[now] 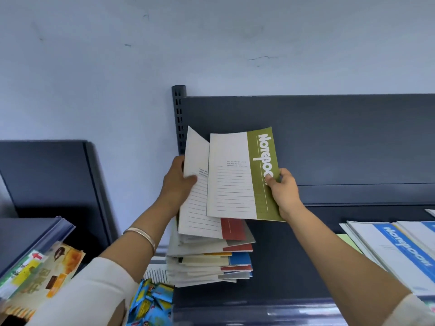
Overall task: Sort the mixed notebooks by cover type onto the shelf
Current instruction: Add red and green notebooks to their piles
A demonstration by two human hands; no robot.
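Observation:
My right hand (283, 191) pinches the right edge of a green-striped notebook (237, 182), held up above the dark shelf (294, 255). My left hand (177, 184) grips a red-striped notebook (200, 208) by its left side, lifted off a mixed stack of notebooks (209, 262) with red, blue, yellow and grey stripes on the shelf's left end. The green notebook overlaps the red one. A pile of blue-striped notebooks (400, 252) lies at the shelf's right end.
The shelf's dark back panel (329, 142) and slotted upright (179, 118) stand behind the notebooks. Snack packets (150, 302) and a printed box (42, 276) sit on the lower left. Another dark shelf unit (47, 175) is at the left.

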